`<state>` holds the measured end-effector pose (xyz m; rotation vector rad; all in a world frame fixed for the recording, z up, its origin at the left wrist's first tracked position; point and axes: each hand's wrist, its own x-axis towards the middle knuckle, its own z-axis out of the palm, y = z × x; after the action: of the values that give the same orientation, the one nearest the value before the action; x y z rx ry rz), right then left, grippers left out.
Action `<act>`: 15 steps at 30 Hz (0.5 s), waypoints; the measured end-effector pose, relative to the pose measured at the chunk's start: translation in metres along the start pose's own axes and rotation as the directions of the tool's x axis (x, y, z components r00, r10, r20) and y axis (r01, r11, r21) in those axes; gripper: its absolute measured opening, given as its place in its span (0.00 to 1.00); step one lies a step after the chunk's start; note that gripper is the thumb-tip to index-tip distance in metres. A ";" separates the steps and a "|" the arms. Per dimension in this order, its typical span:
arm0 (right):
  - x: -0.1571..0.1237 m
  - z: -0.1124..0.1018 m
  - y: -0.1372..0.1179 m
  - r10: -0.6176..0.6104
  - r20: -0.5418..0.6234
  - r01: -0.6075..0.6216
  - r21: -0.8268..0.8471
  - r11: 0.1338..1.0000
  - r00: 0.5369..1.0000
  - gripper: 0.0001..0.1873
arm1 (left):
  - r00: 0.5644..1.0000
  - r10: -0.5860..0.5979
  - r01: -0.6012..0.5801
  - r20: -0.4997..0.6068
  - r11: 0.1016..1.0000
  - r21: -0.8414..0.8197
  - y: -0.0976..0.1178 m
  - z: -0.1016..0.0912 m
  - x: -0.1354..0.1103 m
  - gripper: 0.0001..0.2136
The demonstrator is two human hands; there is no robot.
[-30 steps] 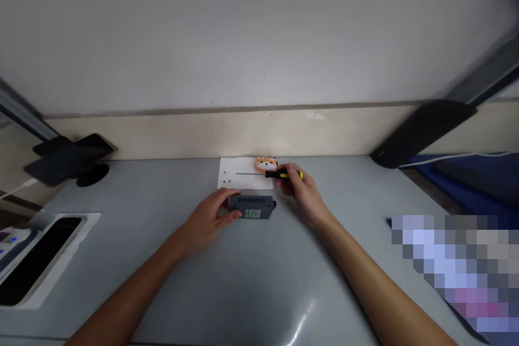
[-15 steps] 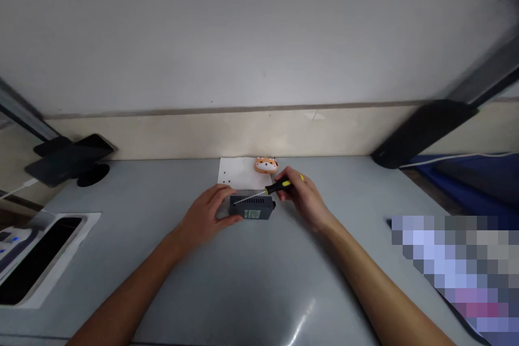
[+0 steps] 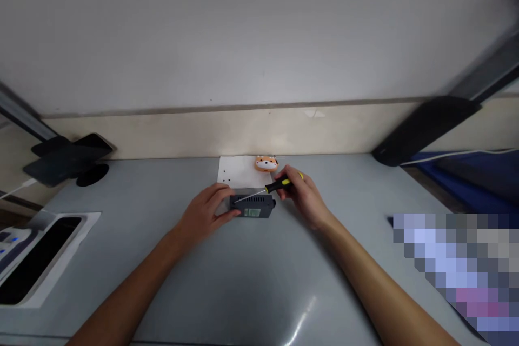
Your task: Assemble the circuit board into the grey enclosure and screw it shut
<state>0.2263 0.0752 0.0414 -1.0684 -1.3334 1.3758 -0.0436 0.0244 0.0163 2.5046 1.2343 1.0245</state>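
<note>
A: Where is the box [image 3: 253, 207]?

B: On the counter [image 3: 251, 292], mid-scene and toward the far side, just near of a white paper [image 3: 237, 172]; it lies flat, with its long side toward the person and a row of vent slots on the near face.

A: And the hands?

B: The left hand [image 3: 205, 211] clasps the box's left end; its fingers [image 3: 221, 190] curl over the top and the thumb presses the near face. The right hand [image 3: 305, 195] is closed round the black-and-yellow handle of a screwdriver [image 3: 279, 184]; the thin shaft slants down to the left and the tip rests on the box's top near the left end; whether it sits in a screw head I cannot tell.

A: How would one do this well?

B: As I judge it: bear down with the left hand so the box cannot slide; bring the shaft more upright, since the slant invites the tip to skid toward the left fingers; press first, then turn slowly.

A: Any writing?

B: There is a small green label [image 3: 252, 213] on the near face; its print is too small to read; no brand shows. The paper bears a few dark specks near its left edge; an orange animal-face trinket [image 3: 266, 163] sits at its far right corner; a phone on a stand [image 3: 68, 159] is at far left.
</note>
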 end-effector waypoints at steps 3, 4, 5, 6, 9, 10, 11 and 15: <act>-0.001 0.001 -0.001 -0.027 0.012 0.027 -0.024 0.999 1.000 0.23 | 0.999 0.037 -0.036 -0.026 0.999 0.026 0.002 -0.001 0.001 0.12; -0.001 0.001 -0.002 -0.032 0.014 0.033 -0.037 0.999 0.999 0.23 | 0.998 0.050 -0.048 -0.038 0.998 0.036 0.003 -0.001 0.001 0.11; -0.001 0.001 -0.003 -0.037 0.011 0.038 -0.049 0.998 0.999 0.23 | 0.996 0.067 -0.065 -0.054 0.997 0.046 0.004 -0.001 0.001 0.11; -0.001 0.001 -0.004 -0.042 0.008 0.042 -0.058 0.997 0.999 0.23 | 0.993 0.093 -0.089 -0.075 0.994 0.059 0.005 -0.001 0.001 0.11; -0.001 0.001 -0.005 -0.052 -0.001 0.052 -0.060 0.997 0.999 0.23 | 0.979 0.166 -0.154 -0.116 0.983 0.102 0.007 -0.001 0.001 0.09; -0.001 0.000 -0.005 -0.052 -0.001 0.052 -0.055 0.997 0.999 0.24 | 0.977 0.179 -0.166 -0.117 0.979 0.118 0.007 0.000 0.001 0.09; -0.001 0.000 -0.004 -0.050 -0.003 0.050 -0.049 0.998 0.999 0.24 | 0.976 0.187 -0.171 -0.116 0.976 0.133 0.007 0.000 0.000 0.09; 0.001 -0.002 -0.001 -0.031 -0.036 0.030 -0.020 0.999 0.999 0.23 | 0.966 0.209 -0.188 -0.151 0.972 0.139 0.006 0.002 0.001 0.07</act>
<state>0.2284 0.0772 0.0418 -1.0776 -1.3338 1.3173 -0.0379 0.0216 0.0185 2.7327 1.1373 1.2611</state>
